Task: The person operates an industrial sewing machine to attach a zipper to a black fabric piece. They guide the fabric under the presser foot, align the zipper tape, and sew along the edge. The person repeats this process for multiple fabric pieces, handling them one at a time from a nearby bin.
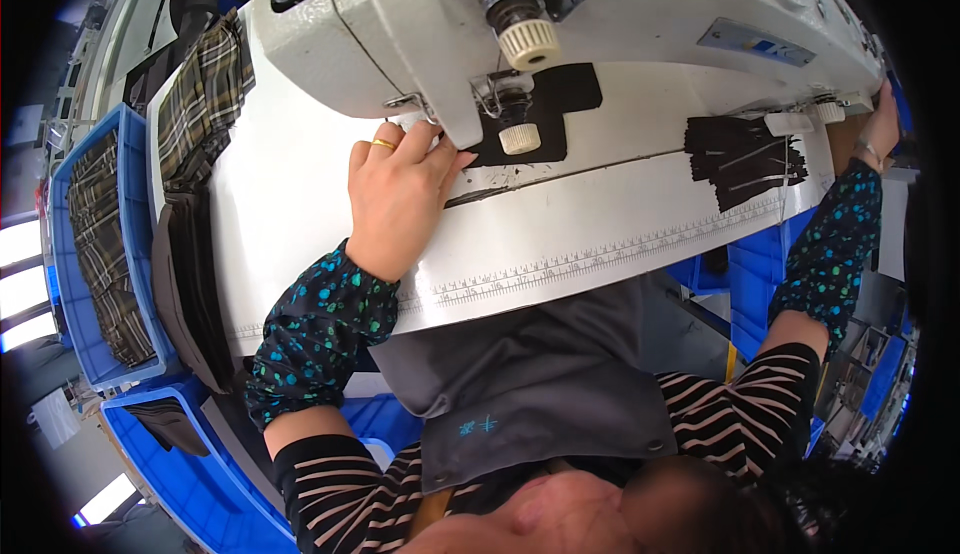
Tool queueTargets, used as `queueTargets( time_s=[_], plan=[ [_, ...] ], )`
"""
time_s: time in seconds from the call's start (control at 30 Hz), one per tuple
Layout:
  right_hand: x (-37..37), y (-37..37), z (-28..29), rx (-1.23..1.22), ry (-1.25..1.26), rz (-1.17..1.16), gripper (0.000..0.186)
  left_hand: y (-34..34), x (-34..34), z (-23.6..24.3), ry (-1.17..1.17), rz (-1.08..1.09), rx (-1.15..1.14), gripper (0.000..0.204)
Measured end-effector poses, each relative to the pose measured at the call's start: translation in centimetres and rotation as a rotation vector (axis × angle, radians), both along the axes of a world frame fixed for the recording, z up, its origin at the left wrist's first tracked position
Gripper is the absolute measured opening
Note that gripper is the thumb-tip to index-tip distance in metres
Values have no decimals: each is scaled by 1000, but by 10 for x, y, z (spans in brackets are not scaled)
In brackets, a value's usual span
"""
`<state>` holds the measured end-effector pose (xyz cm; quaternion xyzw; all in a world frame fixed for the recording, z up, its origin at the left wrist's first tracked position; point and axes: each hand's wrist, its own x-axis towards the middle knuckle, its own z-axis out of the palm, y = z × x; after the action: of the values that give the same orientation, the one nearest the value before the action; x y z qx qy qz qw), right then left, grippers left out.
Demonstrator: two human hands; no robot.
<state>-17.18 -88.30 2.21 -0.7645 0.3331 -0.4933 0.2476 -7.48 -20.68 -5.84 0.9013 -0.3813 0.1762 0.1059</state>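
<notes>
- The left hand point(397, 199) lay flat, fingers spread, pressing the black fabric piece point(540, 119) beside the needle of the white industrial sewing machine point(600, 24).
- The right hand point(880, 124) reached the machine's far end; its grip couldn't be told.
- Risk: fingertips this near the needle might be stitched if the fabric fed quickly.

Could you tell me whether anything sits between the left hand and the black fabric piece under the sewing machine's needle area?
Nothing visible does: the left hand rests on the table with its fingertips at the edge of the black fabric piece, beneath the sewing machine head.
</notes>
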Motion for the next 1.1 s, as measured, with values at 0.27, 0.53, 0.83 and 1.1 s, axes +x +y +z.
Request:
queueTargets(
  time_s=[0.27, 0.53, 0.83, 1.1],
  plan=[
    [-32, 73, -3, -437, 123, -171, 43, 1, 3, -8, -90, -24, -46, 27],
    [43, 370, -41, -929, 514, 1071, 45, 6, -2, -5, -94, -33, -48, 29],
    [-4, 461, -56, -917, 728, 1186, 60, 8, -9, 3, -43, -60, -90, 32],
    [20, 468, -55, -877, 650, 1402, 47, 11, -10, 3, 59, -89, -67, 43]
  ],
)
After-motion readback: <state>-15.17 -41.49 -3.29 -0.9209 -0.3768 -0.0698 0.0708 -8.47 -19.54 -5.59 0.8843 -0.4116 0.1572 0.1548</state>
